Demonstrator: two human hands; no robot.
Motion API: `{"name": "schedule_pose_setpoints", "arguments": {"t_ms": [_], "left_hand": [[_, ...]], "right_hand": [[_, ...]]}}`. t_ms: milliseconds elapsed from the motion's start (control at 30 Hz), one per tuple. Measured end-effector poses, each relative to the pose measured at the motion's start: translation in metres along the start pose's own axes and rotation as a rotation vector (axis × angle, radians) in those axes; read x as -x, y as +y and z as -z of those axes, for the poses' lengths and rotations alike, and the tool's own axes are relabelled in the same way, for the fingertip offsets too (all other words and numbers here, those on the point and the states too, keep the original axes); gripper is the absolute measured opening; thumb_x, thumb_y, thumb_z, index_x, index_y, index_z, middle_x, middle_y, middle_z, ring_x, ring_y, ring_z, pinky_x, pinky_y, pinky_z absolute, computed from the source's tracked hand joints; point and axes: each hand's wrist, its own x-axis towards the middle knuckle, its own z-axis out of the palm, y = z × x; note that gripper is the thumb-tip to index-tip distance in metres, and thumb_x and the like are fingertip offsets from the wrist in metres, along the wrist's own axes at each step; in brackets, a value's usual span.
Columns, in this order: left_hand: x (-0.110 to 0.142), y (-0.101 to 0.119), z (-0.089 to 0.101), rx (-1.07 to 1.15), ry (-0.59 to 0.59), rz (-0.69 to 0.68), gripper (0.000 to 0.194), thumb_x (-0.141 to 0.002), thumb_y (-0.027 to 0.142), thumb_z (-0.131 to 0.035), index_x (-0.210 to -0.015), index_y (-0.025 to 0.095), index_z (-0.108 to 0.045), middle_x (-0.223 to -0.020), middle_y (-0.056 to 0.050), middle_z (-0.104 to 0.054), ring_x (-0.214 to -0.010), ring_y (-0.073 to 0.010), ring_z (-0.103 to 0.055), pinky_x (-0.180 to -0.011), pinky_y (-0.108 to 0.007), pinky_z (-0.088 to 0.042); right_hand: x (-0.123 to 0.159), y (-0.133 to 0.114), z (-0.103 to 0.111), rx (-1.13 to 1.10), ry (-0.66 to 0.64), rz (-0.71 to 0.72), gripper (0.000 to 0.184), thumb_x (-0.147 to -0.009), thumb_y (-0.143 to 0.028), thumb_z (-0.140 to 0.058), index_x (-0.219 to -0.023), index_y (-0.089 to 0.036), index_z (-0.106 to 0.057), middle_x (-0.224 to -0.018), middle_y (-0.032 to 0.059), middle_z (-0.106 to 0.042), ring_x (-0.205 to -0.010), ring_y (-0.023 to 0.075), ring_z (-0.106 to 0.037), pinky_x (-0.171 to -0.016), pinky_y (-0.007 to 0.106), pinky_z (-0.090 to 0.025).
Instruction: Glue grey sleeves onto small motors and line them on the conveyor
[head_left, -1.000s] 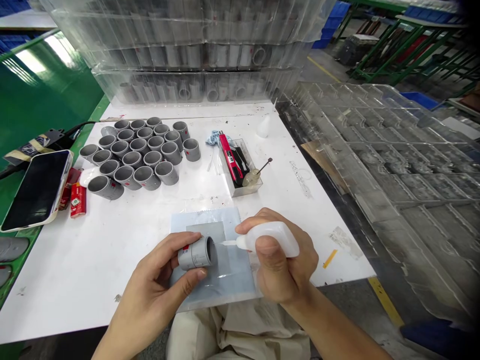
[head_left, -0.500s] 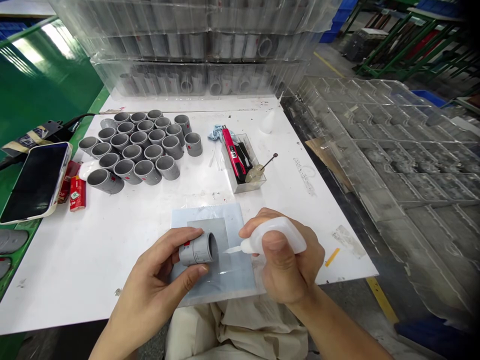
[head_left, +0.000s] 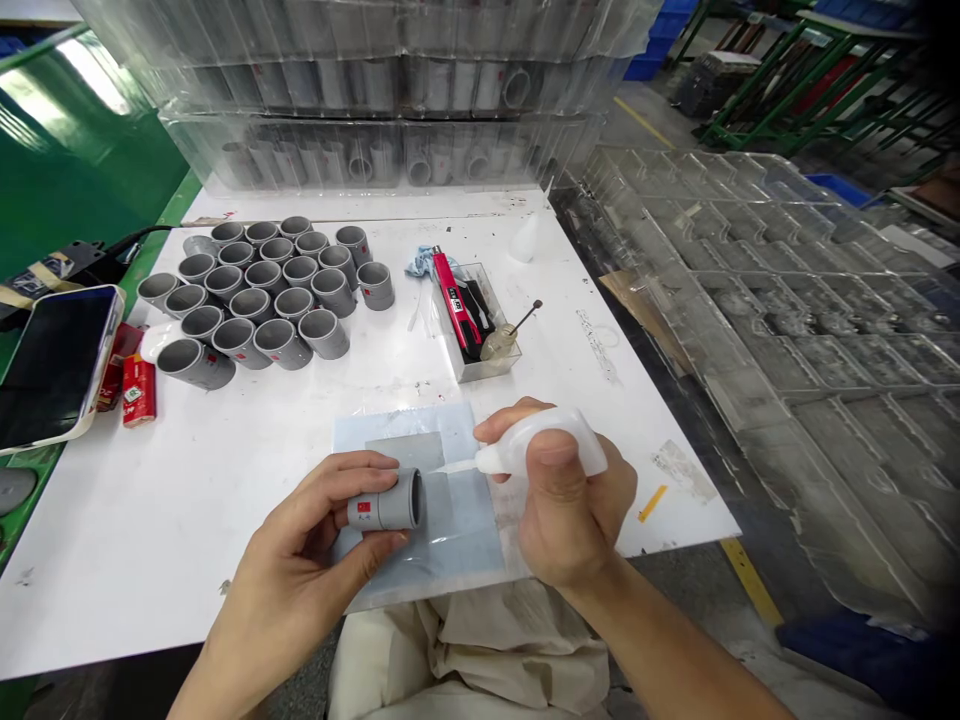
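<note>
Between the thumb and fingers of my left hand (head_left: 322, 540) lies a grey plastic pipe piece (head_left: 386, 502) on its side, its open end turned right and a small red mark facing me. My right hand (head_left: 577, 500) is closed around a white squeeze bottle (head_left: 544, 440), thumb on top. The bottle's thin nozzle points left, its tip close to the upper rim of the pipe's open end; I cannot tell whether they touch. Under both lies a light blue sheet (head_left: 465, 550) with a grey square patch (head_left: 405, 450) on it.
Several grey pipe pieces (head_left: 259, 305) stand grouped at the left back. A clear box (head_left: 487, 370) holds a red cutter (head_left: 455, 305); a white bottle (head_left: 523, 238) stands behind it. A phone (head_left: 60, 365) lies at left. Stacked clear trays (head_left: 285, 155) fill the back, more trays (head_left: 750, 260) the right.
My left hand has turned the pipe piece so its red mark faces me more. The bottle's nozzle has risen and come nearer the pipe's rim. The whole view has shifted slightly.
</note>
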Motion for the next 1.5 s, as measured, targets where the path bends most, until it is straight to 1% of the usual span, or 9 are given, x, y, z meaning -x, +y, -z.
{"name": "schedule_pose_setpoints", "arguments": {"t_ms": [200,367,567,733,1000,1233,1300,1400,1500], "left_hand": [[0.001,-0.0007,0.0007,-0.013,0.008,-0.015,0.029,-0.093,0.018,-0.084,-0.116,0.036,-0.082,-0.131,-0.004,-0.075,-0.125,-0.0225,-0.072,-0.092,-0.024,-0.064],[0.0007,-0.0013,0.0017,-0.021,0.002,-0.029,0.031,-0.093,0.018,-0.084,-0.117,0.039,-0.081,-0.133,-0.002,-0.074,-0.123,-0.0192,-0.073,-0.091,-0.02,-0.064],[0.0013,0.0007,0.0001,-0.022,0.007,-0.01,0.03,-0.093,0.018,-0.084,-0.115,0.037,-0.082,-0.132,-0.003,-0.074,-0.125,-0.0211,-0.072,-0.09,-0.022,-0.064],[0.0028,0.0031,-0.0026,-0.002,0.07,0.042,0.023,-0.09,0.021,-0.086,-0.11,0.033,-0.084,-0.133,-0.006,-0.074,-0.124,-0.0249,-0.073,-0.087,-0.025,-0.065],[0.0025,0.0012,0.0002,-0.028,0.018,-0.013,0.03,-0.093,0.018,-0.084,-0.113,0.039,-0.082,-0.135,-0.002,-0.073,-0.123,-0.0191,-0.073,-0.087,-0.018,-0.063],[0.003,0.0042,0.0018,-0.079,0.02,-0.023,0.014,-0.096,0.023,-0.082,-0.102,0.035,-0.085,-0.132,-0.003,-0.076,-0.124,-0.021,-0.072,-0.085,-0.018,-0.062],[0.0033,0.0038,0.0027,-0.077,0.018,-0.032,0.017,-0.099,0.023,-0.079,-0.106,0.037,-0.084,-0.132,-0.002,-0.077,-0.127,-0.0202,-0.072,-0.088,-0.018,-0.062],[0.0036,0.0025,0.0037,-0.046,0.027,0.006,0.037,-0.095,0.024,-0.084,-0.127,0.043,-0.08,-0.135,0.0,-0.076,-0.126,-0.0191,-0.073,-0.097,-0.02,-0.063],[0.0036,0.001,0.0044,-0.058,0.041,0.055,0.039,-0.093,0.027,-0.086,-0.129,0.041,-0.081,-0.138,0.0,-0.074,-0.116,-0.0183,-0.078,-0.092,-0.019,-0.066]], "right_hand": [[-0.0014,-0.0007,-0.0021,0.059,0.01,-0.017,0.041,-0.106,-0.056,-0.067,-0.091,-0.021,-0.083,-0.071,0.0031,-0.069,-0.057,0.0175,-0.06,-0.052,0.033,-0.049],[-0.0037,-0.0044,-0.0034,0.091,-0.003,-0.059,0.042,-0.106,-0.056,-0.067,-0.087,-0.021,-0.081,-0.064,0.0008,-0.064,-0.059,0.0169,-0.06,-0.054,0.032,-0.051],[-0.0061,-0.0055,-0.0036,0.139,-0.037,-0.073,0.045,-0.107,-0.056,-0.066,-0.082,-0.021,-0.08,-0.059,0.0002,-0.06,-0.057,0.0165,-0.058,-0.05,0.031,-0.043],[-0.0065,-0.0052,-0.0032,0.154,-0.051,-0.092,0.048,-0.108,-0.057,-0.064,-0.081,-0.02,-0.079,-0.058,-0.0001,-0.058,-0.055,0.0161,-0.056,-0.049,0.032,-0.04],[-0.0068,-0.0074,-0.0046,0.14,-0.082,-0.144,0.056,-0.106,-0.063,-0.063,-0.074,-0.019,-0.075,-0.054,-0.0009,-0.054,-0.051,0.0138,-0.051,-0.048,0.03,-0.035],[-0.0054,-0.0069,-0.0019,0.062,-0.107,-0.209,0.052,-0.106,-0.06,-0.065,-0.078,-0.019,-0.076,-0.059,0.0,-0.061,-0.054,0.013,-0.053,-0.049,0.028,-0.04],[-0.0051,-0.0064,-0.0008,0.032,-0.095,-0.216,0.05,-0.107,-0.06,-0.065,-0.08,-0.019,-0.077,-0.062,0.0002,-0.063,-0.055,0.0124,-0.056,-0.05,0.027,-0.043],[-0.005,-0.0062,0.0,0.009,-0.064,-0.192,0.049,-0.107,-0.06,-0.066,-0.082,-0.02,-0.079,-0.061,-0.0008,-0.061,-0.056,0.0117,-0.058,-0.052,0.025,-0.045],[-0.0041,-0.0065,0.0,-0.004,-0.031,-0.157,0.047,-0.107,-0.059,-0.067,-0.084,-0.02,-0.08,-0.061,-0.0017,-0.06,-0.057,0.0112,-0.059,-0.053,0.025,-0.045]]}}
